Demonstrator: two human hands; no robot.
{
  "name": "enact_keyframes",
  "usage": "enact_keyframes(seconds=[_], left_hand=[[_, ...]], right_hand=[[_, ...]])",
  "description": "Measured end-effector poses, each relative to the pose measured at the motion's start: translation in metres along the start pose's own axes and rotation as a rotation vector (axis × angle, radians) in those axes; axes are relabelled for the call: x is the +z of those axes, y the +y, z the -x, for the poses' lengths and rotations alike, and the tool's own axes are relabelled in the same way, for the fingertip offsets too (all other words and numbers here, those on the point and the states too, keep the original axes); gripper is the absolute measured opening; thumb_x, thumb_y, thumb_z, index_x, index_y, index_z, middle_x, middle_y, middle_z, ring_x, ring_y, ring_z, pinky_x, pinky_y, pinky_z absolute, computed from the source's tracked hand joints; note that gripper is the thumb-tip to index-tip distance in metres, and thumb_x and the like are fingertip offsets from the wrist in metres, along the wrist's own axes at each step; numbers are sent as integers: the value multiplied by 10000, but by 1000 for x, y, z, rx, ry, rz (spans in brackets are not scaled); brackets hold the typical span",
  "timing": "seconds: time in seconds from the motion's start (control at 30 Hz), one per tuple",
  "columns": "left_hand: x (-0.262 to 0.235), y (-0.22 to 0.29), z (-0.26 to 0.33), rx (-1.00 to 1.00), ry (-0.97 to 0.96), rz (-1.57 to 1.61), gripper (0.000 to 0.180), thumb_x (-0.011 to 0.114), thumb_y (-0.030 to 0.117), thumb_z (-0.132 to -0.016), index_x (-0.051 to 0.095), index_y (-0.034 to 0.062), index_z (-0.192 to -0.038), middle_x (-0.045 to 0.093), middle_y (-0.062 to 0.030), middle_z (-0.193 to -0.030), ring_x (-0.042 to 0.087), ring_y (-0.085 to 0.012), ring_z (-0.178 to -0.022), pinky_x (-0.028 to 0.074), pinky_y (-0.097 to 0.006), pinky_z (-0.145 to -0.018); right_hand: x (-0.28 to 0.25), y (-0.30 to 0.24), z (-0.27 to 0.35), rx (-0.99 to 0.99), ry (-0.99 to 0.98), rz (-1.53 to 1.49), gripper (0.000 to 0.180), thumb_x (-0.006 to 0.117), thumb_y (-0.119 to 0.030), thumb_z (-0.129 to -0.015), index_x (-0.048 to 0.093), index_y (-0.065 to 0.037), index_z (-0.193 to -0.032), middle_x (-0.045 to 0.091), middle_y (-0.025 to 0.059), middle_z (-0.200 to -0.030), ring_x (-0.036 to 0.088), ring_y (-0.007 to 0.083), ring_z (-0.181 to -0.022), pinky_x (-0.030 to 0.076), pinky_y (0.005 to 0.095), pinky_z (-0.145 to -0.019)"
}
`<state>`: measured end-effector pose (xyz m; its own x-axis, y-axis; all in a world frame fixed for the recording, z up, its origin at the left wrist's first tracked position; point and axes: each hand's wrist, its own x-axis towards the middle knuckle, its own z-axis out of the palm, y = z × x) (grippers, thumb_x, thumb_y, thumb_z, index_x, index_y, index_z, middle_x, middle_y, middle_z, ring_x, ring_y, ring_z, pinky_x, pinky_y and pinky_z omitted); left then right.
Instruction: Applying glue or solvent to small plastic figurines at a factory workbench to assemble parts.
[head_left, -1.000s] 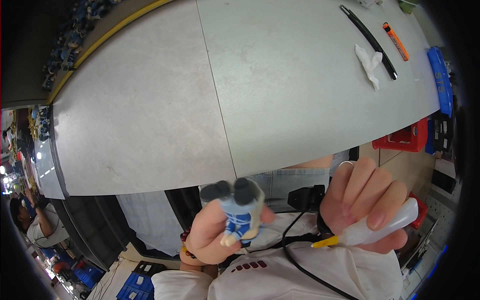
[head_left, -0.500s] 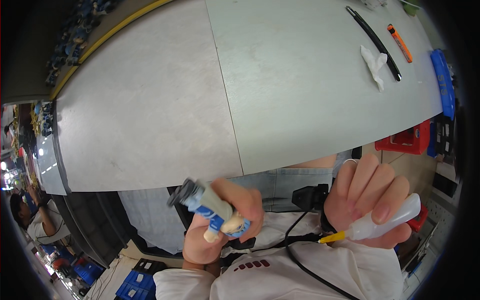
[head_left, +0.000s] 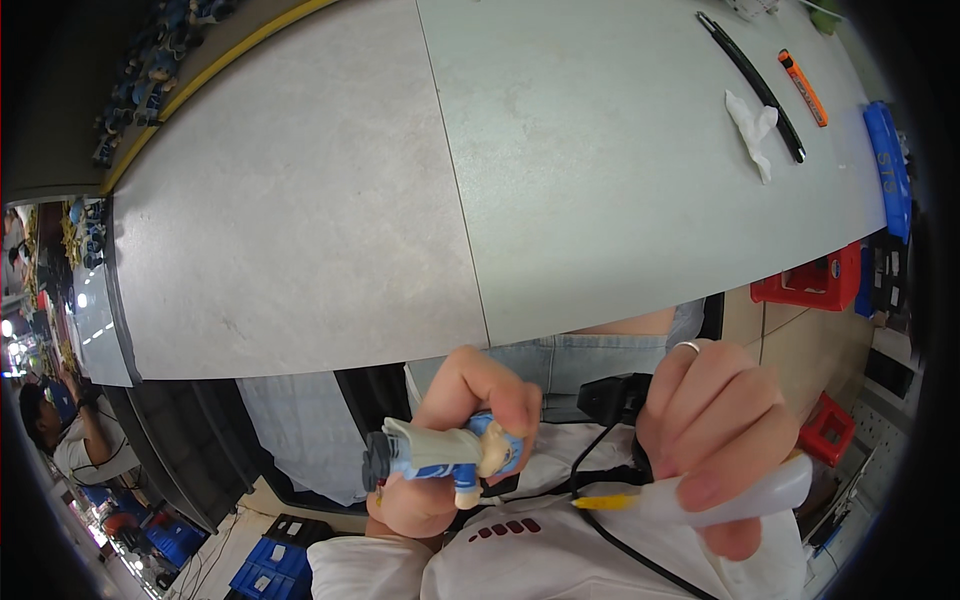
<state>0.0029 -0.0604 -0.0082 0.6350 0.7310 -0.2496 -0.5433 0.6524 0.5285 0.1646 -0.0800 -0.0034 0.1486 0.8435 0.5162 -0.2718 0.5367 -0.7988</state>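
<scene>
My left hand (head_left: 455,440) grips a small toy figure (head_left: 435,455) in blue and grey, lying sideways with its dark head end pointing left. My right hand (head_left: 715,440) is closed around a whitish squeeze tube (head_left: 720,495) whose yellow nozzle points left toward the figure, a short gap away. A ring sits on one finger of the right hand. Both hands are held close to my chest, below the near edge of the grey table (head_left: 400,200).
On the table's far right lie a long black strip (head_left: 750,85), an orange cutter (head_left: 803,87), a crumpled white tissue (head_left: 752,127) and a blue object (head_left: 888,165). Red crates (head_left: 815,280) stand on the floor at right. Another person (head_left: 65,440) sits far left.
The left hand has turned the figure from upright to lying sideways, head end to the left. The right hand with the tube has barely moved.
</scene>
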Motion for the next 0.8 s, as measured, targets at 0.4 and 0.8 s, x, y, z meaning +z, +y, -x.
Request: enact_keyframes(seconds=[0.4, 0.8], left_hand=[[16, 3, 1, -109, 258, -287, 343, 552, 164, -589, 329, 71, -832, 379, -68, -561, 290, -85, -451, 266, -195, -403], [12, -1, -5, -124, 203, -160, 406, 586, 245, -600, 321, 55, -843, 381, -78, -559, 283, -84, -423, 270, -179, -385]], right_hand=[[-1, -15, -18, 97, -362, 335, 356, 675, -369, -632, 628, -28, -723, 504, 17, -618, 422, 115, -531, 293, 206, -410], [-2, -10, -12, 43, -228, 424, 375, 676, -383, -620, 629, -21, -703, 499, 19, -593, 421, 114, -480, 281, 225, -370]])
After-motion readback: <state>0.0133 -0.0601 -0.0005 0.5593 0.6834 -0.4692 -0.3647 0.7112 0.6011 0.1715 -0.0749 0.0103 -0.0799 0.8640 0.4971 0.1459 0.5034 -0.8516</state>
